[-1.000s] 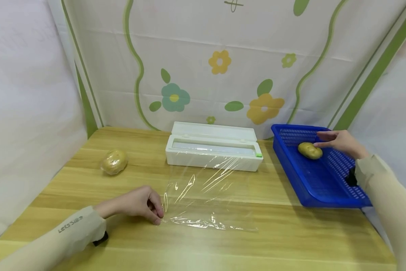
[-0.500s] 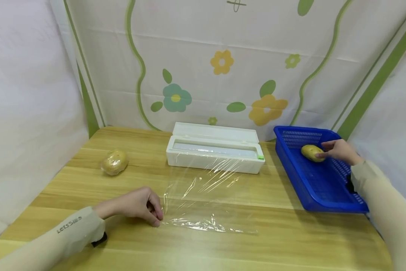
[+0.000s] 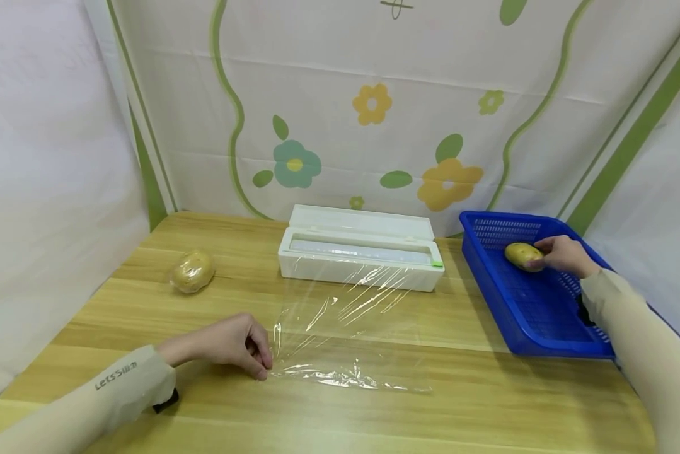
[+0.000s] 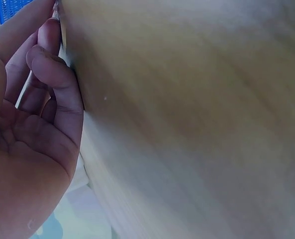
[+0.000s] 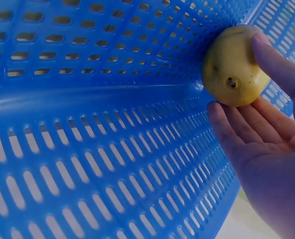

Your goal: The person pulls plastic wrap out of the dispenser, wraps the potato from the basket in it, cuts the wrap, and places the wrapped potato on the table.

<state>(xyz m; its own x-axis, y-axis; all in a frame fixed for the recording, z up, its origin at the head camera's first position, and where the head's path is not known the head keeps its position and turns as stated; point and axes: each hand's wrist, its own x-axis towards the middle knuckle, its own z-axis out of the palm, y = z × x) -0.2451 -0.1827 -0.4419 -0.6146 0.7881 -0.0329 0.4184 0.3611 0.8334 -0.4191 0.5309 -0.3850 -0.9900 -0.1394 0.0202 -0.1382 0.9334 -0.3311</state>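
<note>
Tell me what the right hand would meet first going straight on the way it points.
The unwrapped potato, which the right hand grips; beyond it, probably the opposite wall of the blue plastic basket, though depth is unclear.

Looks like a cloth-walled booth (image 3: 657,208): screened by a flower-printed curtain (image 3: 328,69) behind the far edge of the tabletop (image 3: 340,419) and a pale sheet (image 3: 45,176) along its left, and kitchen-like through a cling-film dispenser (image 3: 357,234) and blue plastic basket (image 3: 489,293).
</note>
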